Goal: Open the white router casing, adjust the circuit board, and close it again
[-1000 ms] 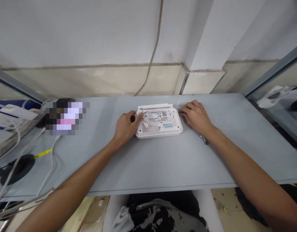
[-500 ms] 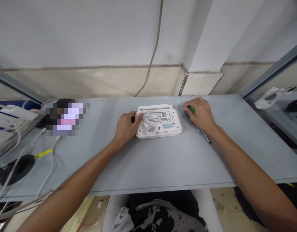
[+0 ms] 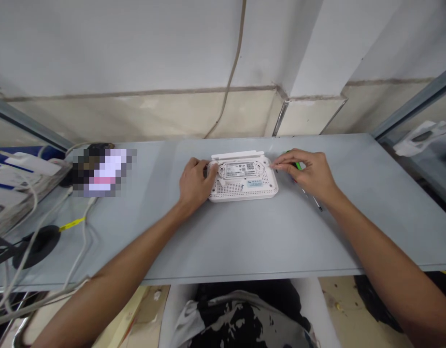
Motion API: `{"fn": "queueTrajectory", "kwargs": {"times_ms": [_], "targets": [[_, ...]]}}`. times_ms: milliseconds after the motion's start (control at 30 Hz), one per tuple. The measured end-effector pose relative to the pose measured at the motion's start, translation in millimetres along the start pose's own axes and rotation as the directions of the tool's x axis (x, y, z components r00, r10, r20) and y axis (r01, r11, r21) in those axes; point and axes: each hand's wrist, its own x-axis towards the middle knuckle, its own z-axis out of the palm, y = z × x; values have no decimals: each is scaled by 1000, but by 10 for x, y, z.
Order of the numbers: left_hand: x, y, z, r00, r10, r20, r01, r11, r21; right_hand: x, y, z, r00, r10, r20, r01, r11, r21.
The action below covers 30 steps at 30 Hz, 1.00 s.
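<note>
A white router (image 3: pixel 257 191) lies underside up on the desk, showing its label, vent holes and a thin white cable; its antenna (image 3: pixel 237 155) runs along the far edge. My left hand (image 3: pixel 195 182) grips the router's left end, thumb on top. At the far right corner my right hand (image 3: pixel 313 171) is pinched, its fingertips at or just beside the corner. Whatever small item may be between them is too small to make out. Two screwdrivers (image 3: pixel 319 205) lie on the desk beneath this hand, a green handle (image 3: pixel 298 166) partly hidden by the fingers.
White boxed devices (image 3: pixel 37 163) and loose white cables (image 3: pixel 81 237) crowd the left side. A blurred-out phone-like screen (image 3: pixel 108 166) lies there too, near a black round base (image 3: pixel 37 246). Metal posts (image 3: pixel 407 106) flank the desk (image 3: pixel 244 241), with a wall behind.
My right hand has left the screwdrivers on the desk and moved left to the router's corner, fingertips pinched. My left hand stays on the router. The view has shifted slightly.
</note>
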Motion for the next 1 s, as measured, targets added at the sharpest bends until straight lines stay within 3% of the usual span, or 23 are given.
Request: {"fn": "queueTrajectory", "kwargs": {"times_ms": [167,300,700,900,1000], "targets": [[87,53,5,999,-7,52,4,998,66,46,144,90,999,4,-53,-4,1000,-4],[185,84,-15,992,-26,126,9,991,136,141,257,148,988,-139,-70,129,984,-122],[178,105,-12,993,-39,114,18,984,178,150,344,191,901,-433,-19,391,829,-400],[170,84,-27,993,-13,120,-9,983,183,42,274,146,870,-485,94,476,774,-417],[163,73,-29,992,-15,122,-9,982,190,-13,245,50,891,-424,160,450,782,-432]]}}
